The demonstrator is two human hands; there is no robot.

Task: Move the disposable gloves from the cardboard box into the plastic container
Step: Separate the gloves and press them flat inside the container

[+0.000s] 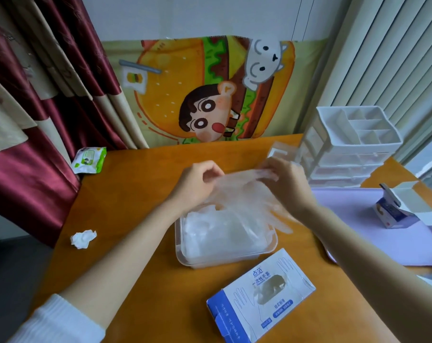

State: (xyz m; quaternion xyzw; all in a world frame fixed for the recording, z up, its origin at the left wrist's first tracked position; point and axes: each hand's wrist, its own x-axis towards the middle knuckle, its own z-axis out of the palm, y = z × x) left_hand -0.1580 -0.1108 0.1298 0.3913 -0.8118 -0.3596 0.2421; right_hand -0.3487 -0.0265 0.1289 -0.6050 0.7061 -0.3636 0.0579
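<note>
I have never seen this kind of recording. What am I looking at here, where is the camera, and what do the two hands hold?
There is no machine: a person wears one camera on the head, looking down at their own arms. The left hand and right hand hold a thin clear glove stretched between them, above a clear plastic container already filled with gloves. Nearer on the orange table lies the blue-and-white glove box. A crumpled tissue lies to the left.
</note>
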